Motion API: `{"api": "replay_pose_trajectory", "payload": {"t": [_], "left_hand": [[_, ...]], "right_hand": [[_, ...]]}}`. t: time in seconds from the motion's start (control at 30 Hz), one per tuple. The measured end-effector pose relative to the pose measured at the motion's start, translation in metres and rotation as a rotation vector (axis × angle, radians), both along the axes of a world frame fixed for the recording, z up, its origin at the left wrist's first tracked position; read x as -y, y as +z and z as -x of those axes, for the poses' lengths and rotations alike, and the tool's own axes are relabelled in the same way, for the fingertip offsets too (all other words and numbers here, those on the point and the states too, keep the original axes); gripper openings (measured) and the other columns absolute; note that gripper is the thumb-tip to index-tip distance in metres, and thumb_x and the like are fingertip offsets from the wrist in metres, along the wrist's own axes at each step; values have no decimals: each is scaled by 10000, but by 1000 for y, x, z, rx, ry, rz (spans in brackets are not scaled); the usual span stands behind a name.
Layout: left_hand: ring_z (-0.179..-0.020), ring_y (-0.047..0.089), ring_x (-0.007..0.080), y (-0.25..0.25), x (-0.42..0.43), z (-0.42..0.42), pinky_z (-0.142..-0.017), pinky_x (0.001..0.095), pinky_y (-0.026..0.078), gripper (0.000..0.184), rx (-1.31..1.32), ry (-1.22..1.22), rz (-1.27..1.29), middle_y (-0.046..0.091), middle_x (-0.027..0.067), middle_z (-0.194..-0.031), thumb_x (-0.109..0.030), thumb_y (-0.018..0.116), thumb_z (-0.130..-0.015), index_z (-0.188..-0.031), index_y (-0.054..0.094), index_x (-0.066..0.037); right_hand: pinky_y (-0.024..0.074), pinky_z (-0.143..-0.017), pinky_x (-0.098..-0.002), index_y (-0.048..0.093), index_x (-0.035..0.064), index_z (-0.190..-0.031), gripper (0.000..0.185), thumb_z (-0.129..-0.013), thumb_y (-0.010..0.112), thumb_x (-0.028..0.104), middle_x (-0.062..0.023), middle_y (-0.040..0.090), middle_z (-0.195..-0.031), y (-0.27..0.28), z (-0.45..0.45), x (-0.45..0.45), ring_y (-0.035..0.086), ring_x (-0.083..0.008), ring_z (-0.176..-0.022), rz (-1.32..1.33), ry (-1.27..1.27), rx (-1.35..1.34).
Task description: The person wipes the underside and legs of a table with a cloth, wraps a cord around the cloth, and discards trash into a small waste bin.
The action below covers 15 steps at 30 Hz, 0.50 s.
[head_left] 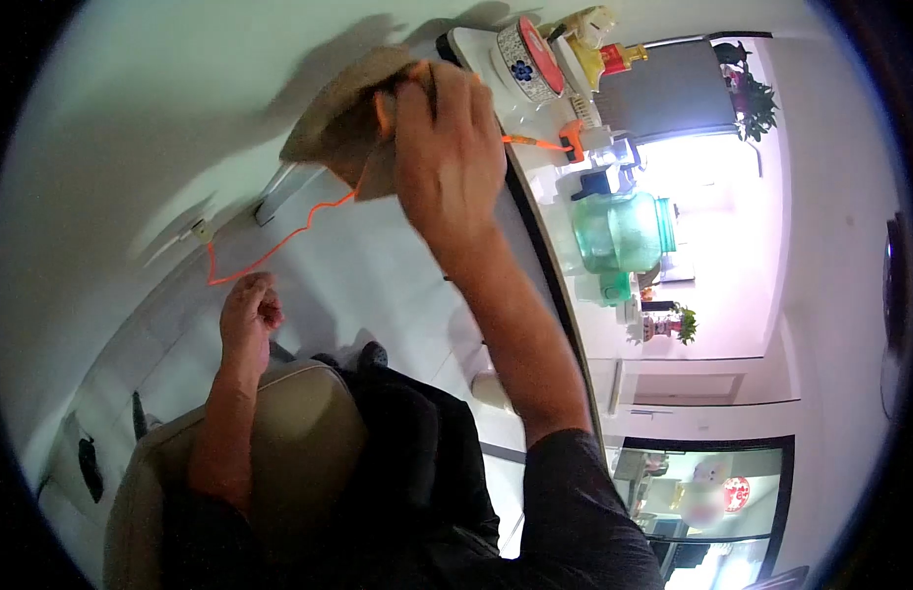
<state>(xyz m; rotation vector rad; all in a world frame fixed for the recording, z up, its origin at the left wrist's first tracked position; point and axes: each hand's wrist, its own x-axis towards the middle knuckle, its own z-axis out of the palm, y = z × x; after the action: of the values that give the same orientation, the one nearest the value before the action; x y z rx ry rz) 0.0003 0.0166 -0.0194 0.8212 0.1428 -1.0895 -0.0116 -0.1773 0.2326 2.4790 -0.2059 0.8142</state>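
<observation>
view lies on its side. nearest are a seated person's black cloth trousers (407,433) and dark grey short sleeve (584,501), beside a padded tan chair (299,423).

just beyond the chair, the left hand (250,307) hangs beside a thin bright-orange cord (309,224). its fingers curl loosely inward; whether they pinch the cord cannot be told.

farther out, the right hand (447,147) is raised, fingers bent and clamped on a coarse brown fabric piece (343,108), which is held up near the pale wall (112,128). a bit of orange shows at the fingertips, its shape hidden by the hand.

as for progress, the cord already reaches the fabric, and a slack, wavy length hangs out of it, bending back near the left hand up to a small pale-yellow piece (203,231). that length seems unworked, but how much is left cannot be judged, since the hand covers much of the fabric.

past the right hand, a dark-edged white table (565,251) holds a small orange plastic object (572,141) with an orange strand leading toward the hand, a round blue-flowered box with a red lid (525,69), and a large translucent green jar (614,234).

farthest off are a bright window (702,177) and a dark-framed glass door (722,442).
</observation>
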Motion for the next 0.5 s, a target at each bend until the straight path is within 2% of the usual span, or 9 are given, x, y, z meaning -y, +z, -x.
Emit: {"api": "replay_pose_trajectory", "payload": {"t": [0.07,0.1,0.17,0.3,0.37,0.4,0.47,0.5], "left_hand": [[-605,483,108,-4,1,0,-559,270,386,167,-3,1,12,529,-3,-748,-244,563,-959,-1019,593,-91],[-607,482,108,-5,1,0,-559,273,386,161,-5,-5,15,529,-3,-748,-237,558,-960,-1021,592,-91],[-609,483,107,-5,1,-1,-558,273,385,158,-14,0,36,531,-4,-751,-234,559,-960,-1019,592,-90],[-612,485,103,-4,-1,-1,-563,273,378,151,-42,19,27,538,-7,-755,-231,572,-956,-1018,589,-94],[-613,481,102,2,-1,-1,-570,270,378,146,-37,16,20,537,-7,-754,-233,584,-950,-1005,590,-97],[-613,477,101,4,0,-2,-576,266,377,142,-32,11,19,537,-7,-753,-235,596,-944,-991,592,-100],[-624,472,98,4,-1,-2,-585,263,377,142,-30,16,7,529,-10,-749,-238,607,-939,-980,595,-103],[-634,466,95,4,-1,-1,-594,260,377,143,-31,17,1,522,-13,-744,-242,618,-933,-969,598,-105]], "right_hand": [[525,-811,-379,675,33,-960,203,-790,648,141,-135,567,-1060,2,-12,23,559,-312,-1018,50,-294,-268],[525,-811,-379,675,33,-960,203,-790,648,141,-135,567,-1060,3,-6,25,559,-312,-1018,59,-301,-266],[533,-810,-360,687,42,-978,223,-802,639,170,-136,558,-1049,1,2,26,554,-313,-1032,180,-425,-530],[533,-808,-350,690,52,-966,212,-802,638,175,-136,555,-1070,2,42,4,542,-306,-1041,109,-571,-566],[533,-788,-352,678,46,-937,178,-778,651,123,-134,552,-1056,4,61,-4,538,-307,-1042,74,-610,-657],[533,-788,-352,678,46,-937,178,-778,651,123,-134,552,-1056,6,66,-11,538,-307,-1042,68,-615,-652],[522,-748,-356,654,38,-899,168,-739,686,75,-130,547,-1044,22,75,-35,552,-294,-967,-124,-280,-421],[513,-712,-357,641,36,-887,230,-687,745,79,-136,542,-1043,30,77,-51,565,-283,-898,-104,-146,-336]]}}
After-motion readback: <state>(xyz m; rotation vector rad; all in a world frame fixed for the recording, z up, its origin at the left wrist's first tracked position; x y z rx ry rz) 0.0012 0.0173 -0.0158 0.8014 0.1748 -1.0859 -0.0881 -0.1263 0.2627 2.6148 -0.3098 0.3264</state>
